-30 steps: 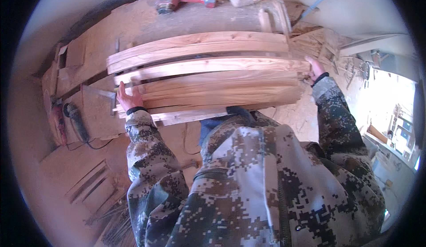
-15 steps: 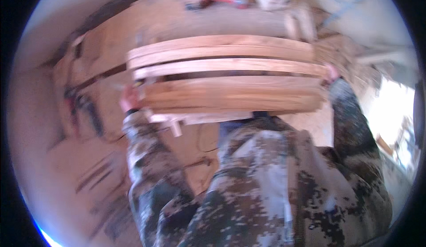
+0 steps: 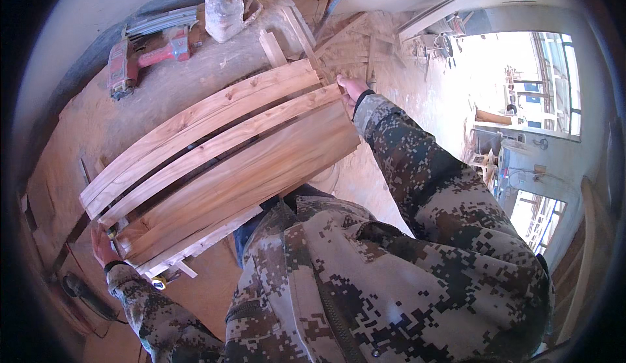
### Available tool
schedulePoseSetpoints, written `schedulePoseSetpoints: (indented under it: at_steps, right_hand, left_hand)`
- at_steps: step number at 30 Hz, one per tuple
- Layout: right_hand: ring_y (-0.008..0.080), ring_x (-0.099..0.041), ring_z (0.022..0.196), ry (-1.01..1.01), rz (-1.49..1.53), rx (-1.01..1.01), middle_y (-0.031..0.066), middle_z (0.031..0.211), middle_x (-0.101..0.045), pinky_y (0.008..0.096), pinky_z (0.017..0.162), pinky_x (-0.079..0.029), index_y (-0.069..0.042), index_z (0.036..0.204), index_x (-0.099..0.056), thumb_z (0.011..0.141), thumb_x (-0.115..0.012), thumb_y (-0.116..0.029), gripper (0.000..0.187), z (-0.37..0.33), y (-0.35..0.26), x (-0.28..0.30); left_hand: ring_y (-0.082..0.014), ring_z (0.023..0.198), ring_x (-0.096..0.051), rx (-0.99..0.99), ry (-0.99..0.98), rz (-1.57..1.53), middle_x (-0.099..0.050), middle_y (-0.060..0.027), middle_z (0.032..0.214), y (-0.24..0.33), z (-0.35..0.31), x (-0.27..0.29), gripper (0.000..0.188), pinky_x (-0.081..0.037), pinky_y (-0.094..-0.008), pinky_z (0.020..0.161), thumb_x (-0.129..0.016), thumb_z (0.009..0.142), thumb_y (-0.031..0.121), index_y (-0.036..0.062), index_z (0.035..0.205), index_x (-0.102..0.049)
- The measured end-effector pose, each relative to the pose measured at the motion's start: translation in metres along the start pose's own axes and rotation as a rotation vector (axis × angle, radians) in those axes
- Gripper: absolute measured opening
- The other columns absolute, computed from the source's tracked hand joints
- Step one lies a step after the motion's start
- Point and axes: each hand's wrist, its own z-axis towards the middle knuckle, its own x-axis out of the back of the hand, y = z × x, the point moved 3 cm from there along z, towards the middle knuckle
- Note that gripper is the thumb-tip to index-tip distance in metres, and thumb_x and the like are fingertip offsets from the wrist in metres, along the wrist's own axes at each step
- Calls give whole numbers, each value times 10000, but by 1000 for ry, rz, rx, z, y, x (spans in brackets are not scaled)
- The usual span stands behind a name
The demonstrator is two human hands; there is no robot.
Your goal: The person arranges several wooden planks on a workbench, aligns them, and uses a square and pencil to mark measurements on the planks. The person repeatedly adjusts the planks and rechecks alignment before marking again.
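Note:
A narrow wooden strip (image 3: 222, 151) lies slantwise between my two hands, with gaps on both sides of it. My right hand (image 3: 354, 89) is closed on its far right end. At the near left end, my left hand (image 3: 103, 245) grips the strip, its fingers partly hidden by the wood. Beyond the strip are long pale boards (image 3: 195, 118) laid edge to edge. On my side of it sits a wider, darker-grained board (image 3: 244, 180), close to my body.
On the dusty bench (image 3: 222, 63) behind the boards lie a red nail gun (image 3: 150, 56) and a white jug (image 3: 225, 12). A yellow tape measure (image 3: 158, 283) is below the boards' near left corner. Scrap wood (image 3: 355, 40) leans beyond my right hand. A bright window opening (image 3: 521, 82) is at the right.
The view has swung round, so the boards now slant from lower left to upper right. Both hands stay at the ends of the strip.

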Motion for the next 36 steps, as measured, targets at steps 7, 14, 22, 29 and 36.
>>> schedulePoseSetpoints:
  at_steps: [7,14,22,29,36]
  right_hand:
    - [146,-373,409,-317,-158,92,-12,529,-425,363,446,-335,-138,684,-486,966,-590,-393,394,41,27,12]
    - [134,-403,463,-266,-125,-99,-13,605,-498,323,443,-346,-178,904,-611,939,-558,-476,305,75,22,25]
    - [167,-302,291,-190,-71,-251,-34,404,-328,351,343,-313,-186,812,-609,902,-557,-471,303,59,11,23]
    - [153,-261,294,-25,-90,-279,-54,400,-291,343,345,-284,-221,647,-538,887,-575,-474,350,15,-12,8]
    - [142,-271,294,-11,-113,-234,-61,414,-304,342,313,-247,-231,675,-539,860,-605,-461,302,6,-20,3]
  left_hand:
    - [-208,1259,-547,-480,-179,896,-595,-113,1376,-34,31,8,505,-415,-365,1074,-568,938,90,-30,1419,-473]
    - [-430,1062,-625,167,103,871,-685,-183,1133,2,-9,-4,313,-521,-508,874,-540,921,315,210,1191,-659]
    - [-330,1277,-519,240,120,-818,-442,-209,1465,74,-43,-43,713,-419,-446,1095,-491,949,-29,-23,1563,-129]
    - [-388,1455,-309,285,44,-896,-170,-219,1633,92,-51,-43,771,-311,-607,1142,-435,954,-54,24,1580,6]
    - [-406,1445,-320,250,4,-908,-182,-222,1627,87,-48,-42,762,-352,-636,1105,-423,954,-54,22,1578,9]
